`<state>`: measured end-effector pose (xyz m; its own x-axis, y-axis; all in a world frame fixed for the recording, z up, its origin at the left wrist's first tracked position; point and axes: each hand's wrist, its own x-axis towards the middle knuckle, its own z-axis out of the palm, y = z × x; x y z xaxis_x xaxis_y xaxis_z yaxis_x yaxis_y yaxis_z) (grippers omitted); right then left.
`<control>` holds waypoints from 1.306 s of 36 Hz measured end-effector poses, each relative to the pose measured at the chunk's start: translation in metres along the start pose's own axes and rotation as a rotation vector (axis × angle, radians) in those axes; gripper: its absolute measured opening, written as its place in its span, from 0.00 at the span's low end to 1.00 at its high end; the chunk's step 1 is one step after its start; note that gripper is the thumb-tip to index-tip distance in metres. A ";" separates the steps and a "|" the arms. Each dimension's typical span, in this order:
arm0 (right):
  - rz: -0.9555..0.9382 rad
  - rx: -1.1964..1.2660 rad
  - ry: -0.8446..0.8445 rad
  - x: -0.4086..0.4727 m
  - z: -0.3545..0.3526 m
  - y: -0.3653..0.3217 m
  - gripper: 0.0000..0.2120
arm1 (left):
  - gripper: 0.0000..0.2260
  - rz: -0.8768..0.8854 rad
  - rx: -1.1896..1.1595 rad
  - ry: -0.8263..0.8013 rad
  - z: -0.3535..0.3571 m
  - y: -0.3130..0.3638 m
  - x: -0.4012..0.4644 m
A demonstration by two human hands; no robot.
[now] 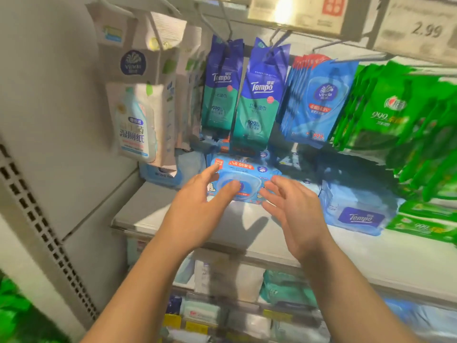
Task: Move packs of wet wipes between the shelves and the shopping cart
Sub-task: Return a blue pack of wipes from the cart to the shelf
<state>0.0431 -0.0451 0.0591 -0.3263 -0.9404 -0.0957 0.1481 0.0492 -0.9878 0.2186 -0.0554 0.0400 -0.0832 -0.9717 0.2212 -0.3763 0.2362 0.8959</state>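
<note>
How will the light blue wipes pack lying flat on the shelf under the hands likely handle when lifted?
The light blue wipes pack looks like soft film, so it probably sags at its ends. Its round lid looks stiffer. Glossy wrap may be slippery. Lying flat, it is unlikely to roll or tip.

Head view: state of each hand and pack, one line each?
Left hand: open, fingers on the light blue flat wipes pack.
Right hand: open, beside the pack's right end; contact unclear.
Light blue flat wipes pack with round lid: lying flat on shelf, lid closed.
Blue-green Tempo hanging packs: hung on hooks.
Blue Tempo flat pack: lying on shelf.
</note>
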 end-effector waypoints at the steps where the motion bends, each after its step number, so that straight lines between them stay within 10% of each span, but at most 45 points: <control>1: -0.014 0.005 0.009 -0.006 -0.007 0.000 0.06 | 0.40 0.001 0.013 0.016 0.001 0.003 -0.008; 27: -0.064 -0.311 -0.198 -0.190 -0.143 0.058 0.14 | 0.35 -0.294 0.295 0.251 0.032 0.055 -0.294; 47: -0.540 -0.947 -0.536 -0.357 0.021 0.072 0.24 | 0.36 -0.537 0.309 0.547 -0.144 0.018 -0.477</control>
<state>0.1895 0.2875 0.0242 0.3255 -0.9246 0.1978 -0.7017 -0.3764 -0.6050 0.3841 0.4133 0.0056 0.6113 -0.7911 0.0204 -0.4798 -0.3500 0.8046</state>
